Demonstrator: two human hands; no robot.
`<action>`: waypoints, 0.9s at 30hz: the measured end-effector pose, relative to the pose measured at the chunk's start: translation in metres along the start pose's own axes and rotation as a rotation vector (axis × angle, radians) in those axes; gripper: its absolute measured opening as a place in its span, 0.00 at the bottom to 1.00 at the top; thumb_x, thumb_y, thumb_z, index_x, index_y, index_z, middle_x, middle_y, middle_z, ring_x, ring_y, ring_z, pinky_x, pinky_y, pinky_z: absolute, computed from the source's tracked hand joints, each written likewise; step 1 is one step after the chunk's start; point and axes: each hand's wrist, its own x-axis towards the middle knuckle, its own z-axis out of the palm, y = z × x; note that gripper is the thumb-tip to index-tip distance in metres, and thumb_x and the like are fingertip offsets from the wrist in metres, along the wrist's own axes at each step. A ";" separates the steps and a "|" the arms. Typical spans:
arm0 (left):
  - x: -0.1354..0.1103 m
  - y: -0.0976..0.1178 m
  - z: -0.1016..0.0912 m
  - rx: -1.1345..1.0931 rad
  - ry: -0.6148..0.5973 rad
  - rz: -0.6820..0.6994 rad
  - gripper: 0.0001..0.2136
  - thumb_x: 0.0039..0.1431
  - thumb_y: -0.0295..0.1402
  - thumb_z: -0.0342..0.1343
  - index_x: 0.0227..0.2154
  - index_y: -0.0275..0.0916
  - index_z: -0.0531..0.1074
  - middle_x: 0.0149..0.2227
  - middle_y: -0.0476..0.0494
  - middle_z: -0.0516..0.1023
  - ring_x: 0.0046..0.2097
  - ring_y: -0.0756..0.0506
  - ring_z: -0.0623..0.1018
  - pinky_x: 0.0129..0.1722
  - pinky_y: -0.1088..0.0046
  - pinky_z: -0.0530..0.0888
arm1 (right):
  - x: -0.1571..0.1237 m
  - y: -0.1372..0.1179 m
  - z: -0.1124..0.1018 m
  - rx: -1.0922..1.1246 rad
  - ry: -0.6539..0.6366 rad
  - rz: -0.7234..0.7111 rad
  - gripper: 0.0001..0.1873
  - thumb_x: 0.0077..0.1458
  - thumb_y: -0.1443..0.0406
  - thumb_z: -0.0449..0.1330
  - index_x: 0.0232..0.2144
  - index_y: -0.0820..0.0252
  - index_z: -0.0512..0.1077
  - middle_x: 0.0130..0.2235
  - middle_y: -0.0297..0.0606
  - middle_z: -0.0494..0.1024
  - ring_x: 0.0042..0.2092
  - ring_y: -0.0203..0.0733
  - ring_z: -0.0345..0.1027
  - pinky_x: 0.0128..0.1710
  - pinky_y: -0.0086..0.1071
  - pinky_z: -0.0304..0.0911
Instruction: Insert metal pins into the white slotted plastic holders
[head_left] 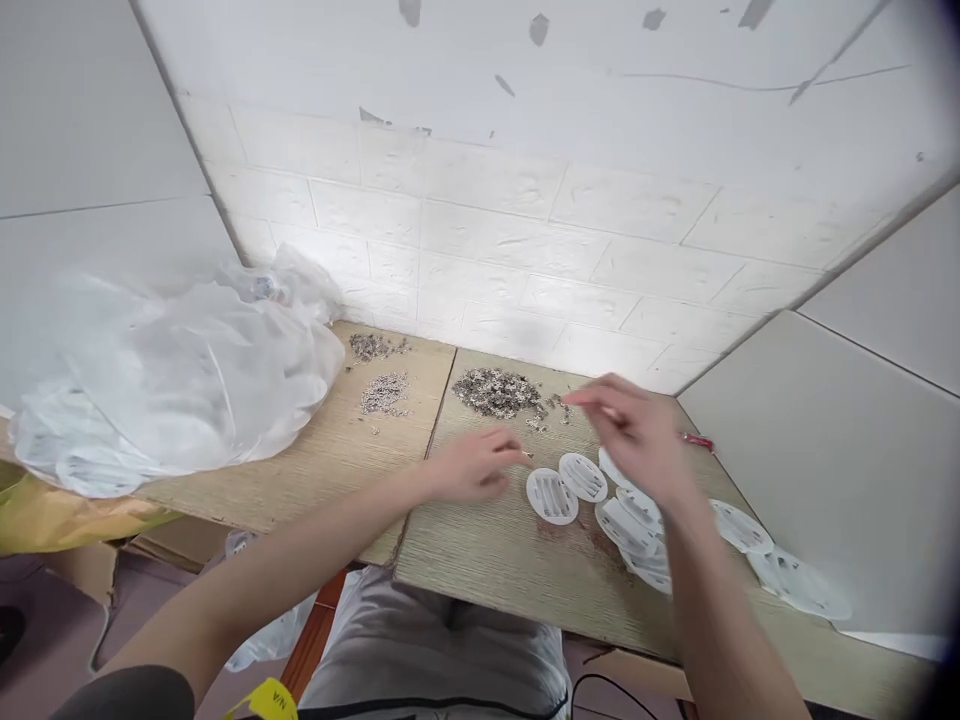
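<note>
My left hand (480, 466) is slightly blurred, its thumb and fingers drawn together just left of a round white plastic disc (553, 497) with slots. A tiny shiny bit shows at its fingertips; whether it is held I cannot tell. Farther right, my right hand (634, 430) is in a pinch beside loose bits at the edge of a pile of small metal pieces (495, 393). What its fingertips hold, if anything, is too small to make out. A second white disc (583, 478) touches the first, and several more discs (628, 527) lie overlapping beneath my right wrist.
More white discs (799, 582) lie along the right edge. Two smaller heaps of metal bits (385, 394) sit on the left board. A large translucent plastic bag (187, 370) fills the far left. A red object (698, 441) lies by the right panel; a white brick-patterned wall (495, 230) stands behind.
</note>
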 end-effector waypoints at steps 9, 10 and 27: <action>-0.001 0.004 0.002 -0.018 -0.153 0.033 0.16 0.63 0.46 0.50 0.47 0.44 0.72 0.55 0.38 0.69 0.57 0.38 0.65 0.55 0.60 0.61 | 0.024 0.023 0.063 -0.395 -0.455 0.382 0.12 0.58 0.69 0.53 0.32 0.59 0.76 0.37 0.45 0.79 0.39 0.45 0.72 0.31 0.31 0.54; -0.001 0.003 0.002 -0.029 -0.138 0.020 0.15 0.63 0.45 0.49 0.44 0.43 0.72 0.54 0.39 0.70 0.56 0.39 0.65 0.54 0.61 0.62 | 0.021 0.025 0.064 -0.398 -0.461 0.393 0.11 0.57 0.70 0.53 0.33 0.59 0.76 0.37 0.45 0.79 0.38 0.45 0.72 0.31 0.30 0.53; 0.002 -0.009 -0.008 -0.153 -0.082 -0.270 0.09 0.54 0.34 0.58 0.38 0.40 0.77 0.30 0.43 0.73 0.39 0.42 0.70 0.39 0.68 0.66 | 0.020 0.018 0.052 -0.071 -0.360 0.436 0.08 0.55 0.67 0.55 0.27 0.59 0.72 0.30 0.38 0.78 0.31 0.39 0.67 0.29 0.29 0.51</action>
